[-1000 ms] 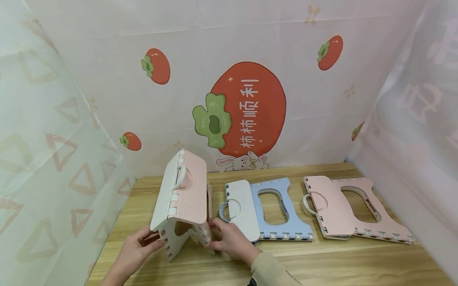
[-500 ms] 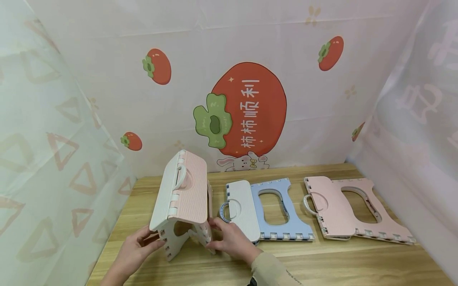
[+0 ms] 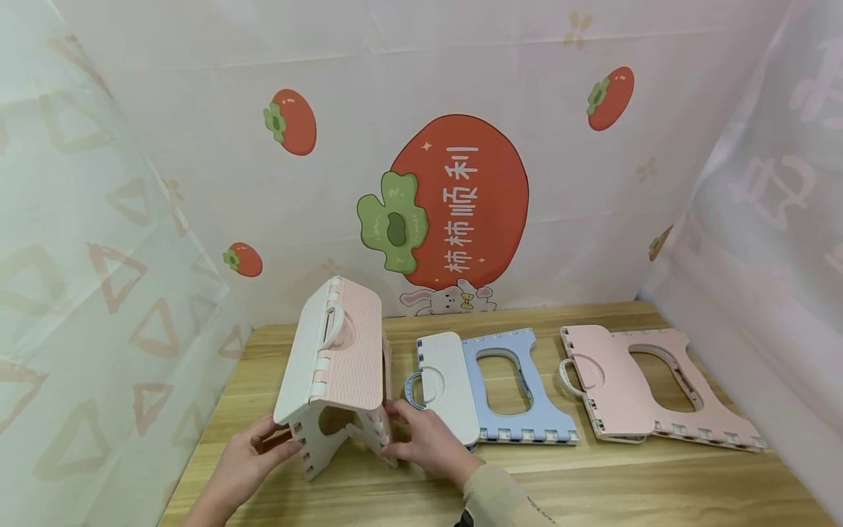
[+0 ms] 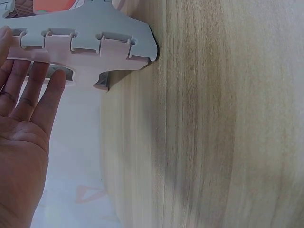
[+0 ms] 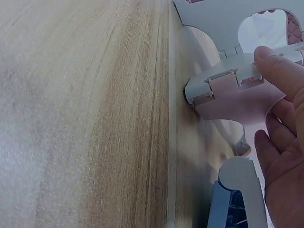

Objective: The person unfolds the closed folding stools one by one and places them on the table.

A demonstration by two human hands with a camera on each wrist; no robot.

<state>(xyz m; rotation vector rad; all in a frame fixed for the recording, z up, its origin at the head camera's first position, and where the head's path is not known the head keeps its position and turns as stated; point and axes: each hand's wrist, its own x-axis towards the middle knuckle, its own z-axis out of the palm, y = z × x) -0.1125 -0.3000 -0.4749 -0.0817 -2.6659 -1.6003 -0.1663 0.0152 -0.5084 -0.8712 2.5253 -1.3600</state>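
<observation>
A pink and white folding step stool (image 3: 356, 344) stands half folded on its legs at the left, its two-part top peaked like a roof. Its white carry handle (image 3: 334, 326) lies along the ridge. My left hand (image 3: 246, 461) grips the left leg panel, with the thumb in front and the fingers behind the hinged edge (image 4: 90, 45). On the other side my right hand (image 3: 428, 443) pinches the right leg panel (image 5: 237, 95), thumb on its front edge and fingers curled behind.
A blue and white folded stool (image 3: 451, 388) lies flat just right of my right hand. Farther right lies a pink folded stool (image 3: 612, 388). The wooden table (image 3: 527, 483) is bounded by a printed cloth backdrop (image 3: 560, 241) and cloth sides.
The half-folded stool's left side has tilted very slightly outward to the left. Both hands keep their hold, and the other stools stay put.
</observation>
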